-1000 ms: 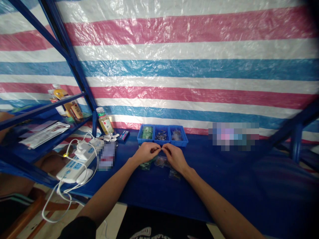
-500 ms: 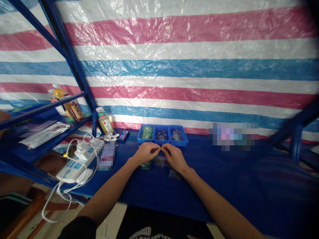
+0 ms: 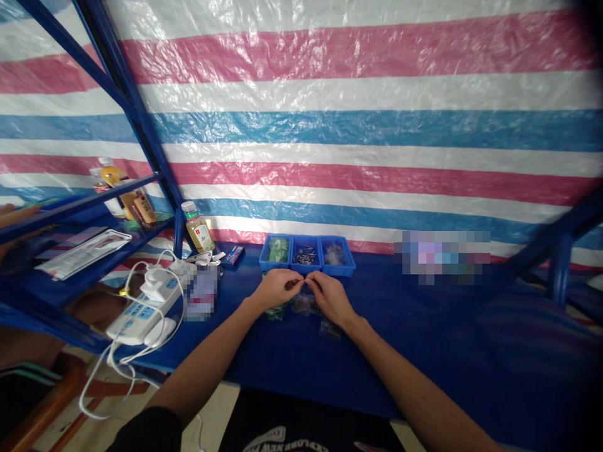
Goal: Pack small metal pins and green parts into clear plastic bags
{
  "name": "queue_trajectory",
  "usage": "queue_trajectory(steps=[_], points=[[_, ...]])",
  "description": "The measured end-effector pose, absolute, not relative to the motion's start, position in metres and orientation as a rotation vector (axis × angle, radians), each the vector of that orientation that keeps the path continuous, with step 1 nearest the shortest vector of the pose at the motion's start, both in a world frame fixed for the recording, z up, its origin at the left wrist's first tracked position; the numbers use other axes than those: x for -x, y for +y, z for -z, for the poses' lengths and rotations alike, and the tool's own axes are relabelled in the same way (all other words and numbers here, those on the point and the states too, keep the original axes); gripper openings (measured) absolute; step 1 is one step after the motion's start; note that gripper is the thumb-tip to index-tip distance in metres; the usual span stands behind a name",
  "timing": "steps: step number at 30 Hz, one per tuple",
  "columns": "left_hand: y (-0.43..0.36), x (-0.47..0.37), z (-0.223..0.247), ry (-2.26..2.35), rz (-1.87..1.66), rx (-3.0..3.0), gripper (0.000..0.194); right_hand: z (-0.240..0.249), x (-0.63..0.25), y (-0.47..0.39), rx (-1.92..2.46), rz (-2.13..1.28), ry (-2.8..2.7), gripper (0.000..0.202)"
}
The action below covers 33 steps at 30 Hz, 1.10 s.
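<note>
My left hand (image 3: 277, 290) and my right hand (image 3: 328, 295) meet fingertip to fingertip over the blue table (image 3: 282, 358). Both are closed in a pinch; whatever sits between the fingertips is too small to name. Under my left hand lies a green packet (image 3: 276, 312). A clear plastic bag (image 3: 305, 305) with small contents rests between my wrists, and another clear bag (image 3: 330, 328) lies by my right wrist. Just beyond my fingers stand three joined blue bins: one with green pieces (image 3: 277, 250), one with dark metal pins or screws (image 3: 305, 255), one with clear pieces (image 3: 334, 255).
At left are a white power strip (image 3: 146, 307) with looped cables, a bottle (image 3: 196, 227), a small blue box (image 3: 234, 255) and a blurred-out item. A blue frame shelf (image 3: 85, 238) holds bottles and a paper. Another person's hand (image 3: 14, 220) shows at the far left edge.
My hands keep the same pinch in nearly the same place. At the far left, the other person's hand has come further into view above the shelf rail.
</note>
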<state>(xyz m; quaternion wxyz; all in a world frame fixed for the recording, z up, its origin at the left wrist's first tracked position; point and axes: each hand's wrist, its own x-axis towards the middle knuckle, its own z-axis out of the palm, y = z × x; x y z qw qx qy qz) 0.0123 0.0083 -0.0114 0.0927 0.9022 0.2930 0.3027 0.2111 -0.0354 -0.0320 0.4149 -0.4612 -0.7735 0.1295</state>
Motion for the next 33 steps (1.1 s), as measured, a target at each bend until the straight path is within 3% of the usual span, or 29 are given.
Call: queue_trajectory(steps=[10,23,33], points=[[0.0097,-0.0118,0.0118,0.883,-0.905,-2.681,0.019,0.0387,-0.2098,-0.0324,1.125,-0.385,-1.906,0.013],[0.0094,-0.0122,0.0134,0.886,-0.918,-2.674,0.019,0.0364,-0.2117,-0.0321,1.161,-0.330,-1.918,0.020],[0.0092,-0.0123,0.0116,0.885,-0.906,-2.664,0.021,0.0339,-0.2097,-0.0351,1.127,-0.380,-1.900,0.013]])
